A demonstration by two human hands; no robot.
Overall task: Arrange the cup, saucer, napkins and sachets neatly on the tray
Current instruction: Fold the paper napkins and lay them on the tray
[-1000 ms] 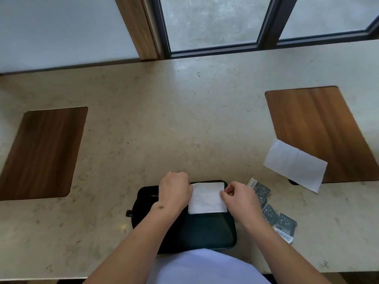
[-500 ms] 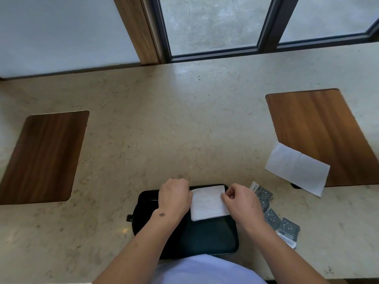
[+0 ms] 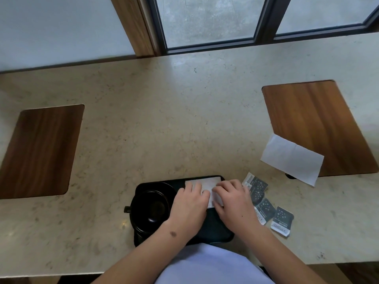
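Note:
A black tray (image 3: pixel 215 232) lies at the counter's near edge. A black cup (image 3: pixel 150 210) sits on a black saucer (image 3: pixel 141 229) on the tray's left half. A white napkin (image 3: pixel 207 182) lies in the tray's far right corner. My left hand (image 3: pixel 189 206) and my right hand (image 3: pixel 231 199) rest flat on it, fingers spread, covering most of it. Several dark sachets (image 3: pixel 264 203) lie on the counter just right of the tray. A second white napkin (image 3: pixel 291 158) lies farther right, half on a wooden inlay.
The beige stone counter (image 3: pixel 164 119) has two wooden inlays, one at left (image 3: pixel 41 150) and one at right (image 3: pixel 315 124). A window frame (image 3: pixel 262 37) and a wall run along the far edge. My light shirt (image 3: pixel 209 265) is at the counter's near edge.
My hands shifted from pinching the napkin's two sides to lying flat on top of it. My left hand moved right, uncovering the cup and saucer.

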